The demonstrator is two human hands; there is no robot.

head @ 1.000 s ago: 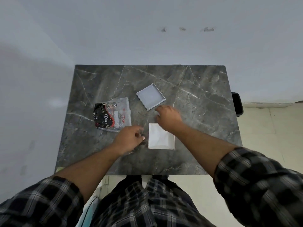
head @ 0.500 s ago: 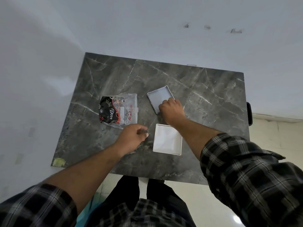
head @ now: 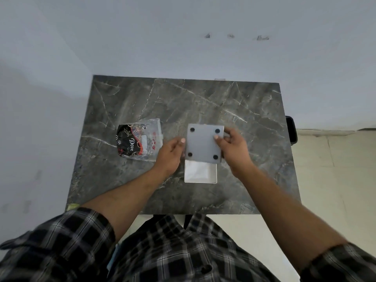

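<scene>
A grey square tile [head: 203, 144] with a dark round pad at each corner is held flat above the table, pads facing up. My right hand [head: 234, 148] grips its right edge, thumb on top near the upper right pad. My left hand [head: 172, 153] holds its left edge with the thumb against the side. Directly below it a white square tray [head: 200, 174] lies on the dark marble table [head: 234, 106]; the tile hides the tray's far part.
A clear plastic bag with a black and red Dove pack [head: 140, 142] lies left of my left hand. A black object [head: 291, 129] sticks out past the table's right edge. Pale walls stand behind and to the left; tiled floor lies at right.
My right hand lifted the grey tile off the table and turned it over, pads up. My left hand left the table and took the tile's left edge. The tile now hovers over the white tray.
</scene>
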